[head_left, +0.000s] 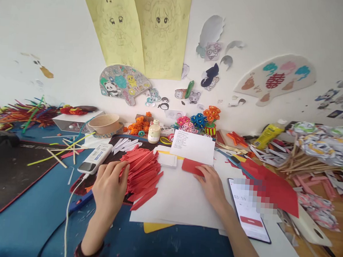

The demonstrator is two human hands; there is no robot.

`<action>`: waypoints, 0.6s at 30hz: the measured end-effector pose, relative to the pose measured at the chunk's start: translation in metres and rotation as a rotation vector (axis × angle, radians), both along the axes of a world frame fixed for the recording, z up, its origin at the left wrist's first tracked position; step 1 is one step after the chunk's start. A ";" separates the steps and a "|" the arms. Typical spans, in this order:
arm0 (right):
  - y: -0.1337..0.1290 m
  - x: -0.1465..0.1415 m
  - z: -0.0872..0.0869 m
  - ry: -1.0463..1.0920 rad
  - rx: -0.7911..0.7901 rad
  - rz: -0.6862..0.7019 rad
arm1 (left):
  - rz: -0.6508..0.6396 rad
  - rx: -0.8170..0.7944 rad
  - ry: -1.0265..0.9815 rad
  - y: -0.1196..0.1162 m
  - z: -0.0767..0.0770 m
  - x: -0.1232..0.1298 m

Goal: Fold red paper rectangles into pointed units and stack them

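My left hand [108,186] is at the left edge of a heap of red paper strips [141,173], its fingers curled and thumb drawn in. Whether it has a strip between its fingertips is hidden. On the right, my right hand [211,186] grips the right end of a small red paper rectangle [190,166] over a white sheet [178,199]. Just left of that rectangle lies a small white paper stack [167,160]. Behind it a white card with handwriting [192,146] leans at a slant.
A phone [250,212] showing a timer lies beside my right forearm. A white power strip [95,158] with a cable is behind my left hand. Farther back stand a glue bottle [154,132], a bowl [104,123] and a yellow bottle [269,134]. Red sheets [281,191] lie right.
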State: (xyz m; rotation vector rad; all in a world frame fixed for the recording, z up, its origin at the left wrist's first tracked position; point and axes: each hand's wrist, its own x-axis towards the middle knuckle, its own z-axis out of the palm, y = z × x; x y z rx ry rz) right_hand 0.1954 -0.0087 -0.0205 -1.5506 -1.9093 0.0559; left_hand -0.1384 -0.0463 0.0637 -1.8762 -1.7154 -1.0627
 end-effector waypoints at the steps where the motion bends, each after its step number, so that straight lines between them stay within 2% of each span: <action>1: 0.000 0.000 0.001 -0.025 0.013 -0.005 | -0.002 0.014 0.002 -0.001 0.000 0.002; 4: -0.001 0.001 0.004 -0.079 0.041 -0.006 | -0.050 0.044 0.003 -0.007 0.001 0.013; 8: -0.001 0.005 0.003 -0.136 0.075 -0.001 | -0.248 0.010 0.044 -0.017 -0.004 0.041; 11: -0.002 0.005 0.003 -0.197 0.142 -0.014 | -0.394 -0.096 0.112 -0.021 -0.015 0.068; 14: -0.007 0.000 0.009 -0.224 0.208 -0.027 | -0.430 -0.154 0.230 -0.019 -0.027 0.096; 18: -0.028 -0.014 0.019 -0.310 0.277 0.018 | -0.436 -0.133 0.428 -0.014 -0.036 0.124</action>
